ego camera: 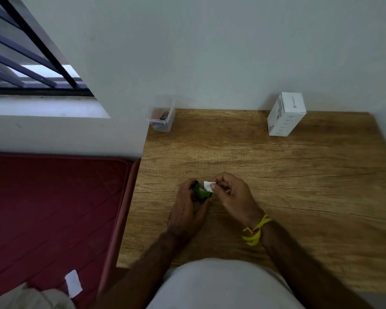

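Over the wooden table (299, 186), my left hand (185, 210) grips a small green and black object (200, 192), which its fingers partly hide. My right hand (232, 197) pinches a small white piece (208, 186) between thumb and forefinger, right at the top of the green object. A yellow band (255, 230) is tied round my right wrist. Both hands are close together just above the table's middle front.
A clear plastic container (162, 119) with small items stands at the table's back left corner. A white box (285, 114) stands at the back right by the wall. A red mattress (54, 208) lies left of the table, with a white slip (73, 283) on it.
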The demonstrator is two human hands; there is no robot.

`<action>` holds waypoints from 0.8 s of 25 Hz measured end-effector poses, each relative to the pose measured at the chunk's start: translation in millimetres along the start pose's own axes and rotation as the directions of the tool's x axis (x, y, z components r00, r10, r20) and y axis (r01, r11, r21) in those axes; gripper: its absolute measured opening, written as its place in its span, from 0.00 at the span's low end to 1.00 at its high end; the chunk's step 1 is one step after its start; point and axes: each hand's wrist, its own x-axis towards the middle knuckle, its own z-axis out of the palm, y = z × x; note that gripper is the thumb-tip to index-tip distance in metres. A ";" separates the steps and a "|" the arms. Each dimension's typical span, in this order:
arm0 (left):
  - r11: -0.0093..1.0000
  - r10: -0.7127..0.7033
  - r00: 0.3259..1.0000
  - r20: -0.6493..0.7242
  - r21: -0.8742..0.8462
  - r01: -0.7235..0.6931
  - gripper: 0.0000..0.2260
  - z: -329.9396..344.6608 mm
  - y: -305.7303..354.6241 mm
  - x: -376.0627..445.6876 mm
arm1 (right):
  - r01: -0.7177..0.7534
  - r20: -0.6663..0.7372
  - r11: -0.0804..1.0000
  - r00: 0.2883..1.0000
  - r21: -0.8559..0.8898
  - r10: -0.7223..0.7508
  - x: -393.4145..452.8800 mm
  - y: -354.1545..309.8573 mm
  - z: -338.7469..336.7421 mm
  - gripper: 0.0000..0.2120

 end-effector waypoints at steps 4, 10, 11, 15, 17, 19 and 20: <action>1.000 -0.015 0.999 0.050 0.017 0.014 0.32 4.4 -3.3 -0.4 | 0.021 0.077 0.997 0.997 -0.073 -0.016 -1.9 -4.7 2.8 0.02; 0.988 -0.110 0.992 0.053 -0.100 0.115 0.26 7.1 -3.9 7.1 | 0.156 0.246 0.925 0.967 -0.348 -0.070 -12.9 -16.7 11.7 0.01; 0.983 -0.129 0.990 0.056 -0.122 0.135 0.27 7.7 -5.3 8.9 | 0.159 0.253 0.907 0.965 -0.391 -0.060 -14.7 -18.5 13.5 0.02; 0.959 -0.190 0.980 0.065 -0.199 0.199 0.21 6.6 4.4 11.6 | 0.102 0.280 0.913 0.960 -0.394 0.014 -18.3 -23.2 21.2 0.03; 0.965 -0.164 0.985 0.048 -0.201 0.170 0.20 6.7 3.1 12.8 | 0.031 0.257 0.933 0.964 -0.359 0.067 -16.0 -22.5 17.8 0.02; 0.973 -0.121 0.991 0.051 -0.191 0.129 0.22 5.8 1.7 13.4 | -0.050 0.233 0.954 0.965 -0.294 0.122 -10.9 -20.2 10.1 0.02; 0.975 -0.114 0.992 0.058 -0.186 0.123 0.23 5.1 1.6 13.9 | -0.080 0.224 0.961 0.964 -0.264 0.142 -8.6 -18.3 6.7 0.02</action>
